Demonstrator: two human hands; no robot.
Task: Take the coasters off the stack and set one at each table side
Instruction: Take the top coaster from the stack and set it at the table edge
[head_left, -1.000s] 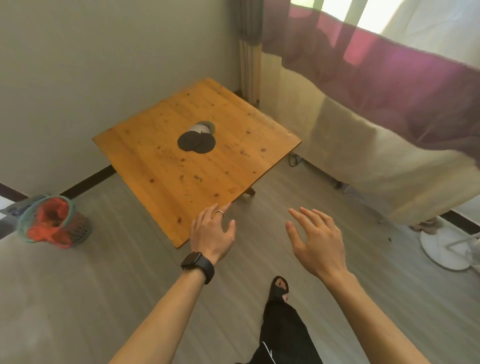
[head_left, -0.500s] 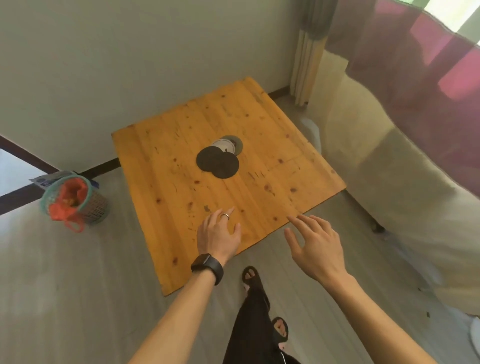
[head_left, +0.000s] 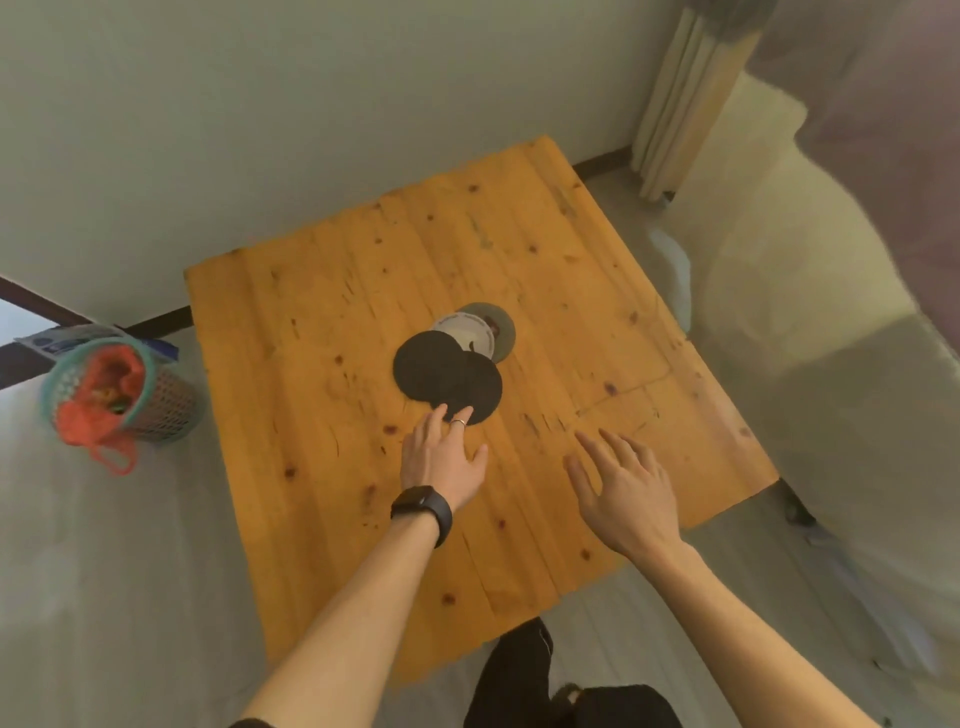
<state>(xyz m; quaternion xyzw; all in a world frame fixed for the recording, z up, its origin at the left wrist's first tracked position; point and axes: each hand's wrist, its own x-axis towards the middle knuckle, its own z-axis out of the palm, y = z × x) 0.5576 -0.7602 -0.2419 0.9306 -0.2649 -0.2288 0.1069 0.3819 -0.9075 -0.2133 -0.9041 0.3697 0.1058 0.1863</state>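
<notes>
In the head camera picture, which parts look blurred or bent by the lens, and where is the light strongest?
Head view: the curtain and floor edges are smeared; the table edges look bowed by the wide lens; the coasters and both hands, left hand and right hand, are fairly sharp; brightest patch at far left by the basket.

Things you can't see well around the wooden table (head_left: 519, 260)

On the table, the two dark coasters (head_left: 447, 376) cover part of the pale coaster (head_left: 475, 335) behind them, and its print is too small to read. The left hand (head_left: 441, 457) hides the near edge of one dark coaster; whether the fingertips touch it is unclear. Left of the table, what fills the basket (head_left: 119, 389) is too fuzzy to tell. Right of the table, the curtain (head_left: 831, 260) is blurred. Both arms are cut off by the bottom edge.
</notes>
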